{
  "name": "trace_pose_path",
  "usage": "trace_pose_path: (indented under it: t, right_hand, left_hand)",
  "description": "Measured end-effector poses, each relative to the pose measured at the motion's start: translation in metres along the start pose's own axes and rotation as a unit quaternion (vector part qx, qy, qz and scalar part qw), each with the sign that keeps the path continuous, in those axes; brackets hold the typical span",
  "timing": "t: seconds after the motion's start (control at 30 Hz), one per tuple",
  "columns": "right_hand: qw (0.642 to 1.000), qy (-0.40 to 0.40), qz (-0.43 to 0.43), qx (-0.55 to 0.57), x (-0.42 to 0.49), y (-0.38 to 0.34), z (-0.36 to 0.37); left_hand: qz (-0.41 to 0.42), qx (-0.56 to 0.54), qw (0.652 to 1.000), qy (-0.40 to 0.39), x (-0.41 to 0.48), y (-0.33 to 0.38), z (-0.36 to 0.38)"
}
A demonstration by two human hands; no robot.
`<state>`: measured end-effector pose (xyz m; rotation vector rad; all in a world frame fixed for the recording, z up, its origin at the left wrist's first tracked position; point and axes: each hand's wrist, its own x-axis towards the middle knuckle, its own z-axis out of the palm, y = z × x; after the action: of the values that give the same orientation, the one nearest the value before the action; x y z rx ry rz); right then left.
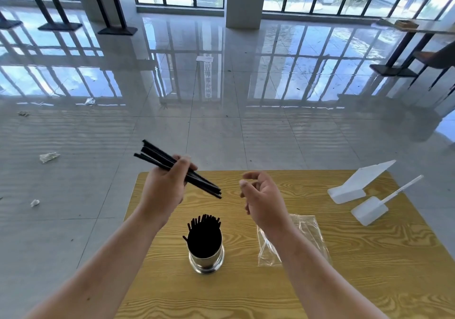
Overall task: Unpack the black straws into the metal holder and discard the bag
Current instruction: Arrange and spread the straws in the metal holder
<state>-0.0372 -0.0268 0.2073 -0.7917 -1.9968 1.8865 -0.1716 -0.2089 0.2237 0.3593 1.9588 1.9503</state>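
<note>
Progress reads as well past halfway from where I sit. The round shiny metal holder (206,257) stands on the yellow wood-grain bench (369,274), already packed with upright black straws (204,230) whose tips stick up above its rim.

The left hand (163,185) is raised over the far left part of the bench, fingers curled round a small loose bundle of thin black plastic straws (157,156). The bundle slants, its low end pointing towards the right hand (261,195). That hand hovers just beside the low end, fingers loosely bent, holding nothing.

The clear crinkled plastic bag (307,232) lies flat on the bench to the right of the holder, partly under the right forearm. It looks empty, though the glare and the arm hide part of it, so I cannot be sure no straw is left inside.

What is left, as I judge it: this bundle goes into the holder, then the bag gets picked up and thrown away. I see no bin in view. Towards the far right corner of the bench sit a white plastic angled sign stand (357,183) and a white plastic block with a thin stick (369,210), well apart from the holder.
</note>
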Motion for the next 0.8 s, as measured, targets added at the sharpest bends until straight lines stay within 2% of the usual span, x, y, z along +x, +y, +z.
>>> trace_pose_path:
  t: [0.07, 0.13, 0.2, 0.27, 0.33, 0.4, 0.47, 0.57, 0.67, 0.8]
  right_hand:
    - [0.999, 0.007, 0.023, -0.028, 0.001, 0.016, -0.006]
    - [0.998, 0.003, 0.034, -0.06, 0.0, 0.029, -0.009]
    - [0.995, -0.001, 0.034, -0.09, -0.002, 0.039, -0.009]
    - [0.994, -0.006, 0.038, -0.102, -0.004, 0.047, -0.005]
    - [0.992, -0.017, 0.043, -0.118, -0.005, 0.055, 0.0]
    - [0.989, -0.041, 0.055, -0.134, -0.007, 0.063, 0.005]
    - [0.985, -0.06, 0.067, -0.144, -0.007, 0.072, 0.008]
    - [0.976, -0.076, 0.085, -0.183, -0.002, 0.08, 0.014]
    - [0.954, -0.114, 0.103, -0.259, 0.005, 0.084, 0.026]
    - [0.933, -0.154, 0.124, -0.302, 0.014, 0.093, 0.045]
  left_hand:
    - [0.051, 0.15, 0.987, -0.02, -0.005, -0.008, 0.001]
    - [0.083, 0.288, 0.953, -0.037, -0.012, -0.022, 0.004]
    - [0.096, 0.347, 0.932, -0.046, -0.02, -0.04, 0.006]
    - [0.08, 0.358, 0.929, -0.049, -0.028, -0.062, 0.009]
    - [0.006, 0.369, 0.926, -0.079, -0.035, -0.086, 0.011]
    - [-0.094, 0.424, 0.891, -0.133, -0.04, -0.106, 0.011]
    - [-0.142, 0.447, 0.869, -0.156, -0.043, -0.118, 0.007]
    - [-0.135, 0.433, 0.882, -0.13, -0.039, -0.117, 0.0]
    - [-0.124, 0.449, 0.876, -0.123, -0.036, -0.11, -0.007]
    - [-0.11, 0.462, 0.873, -0.112, -0.035, -0.108, -0.015]
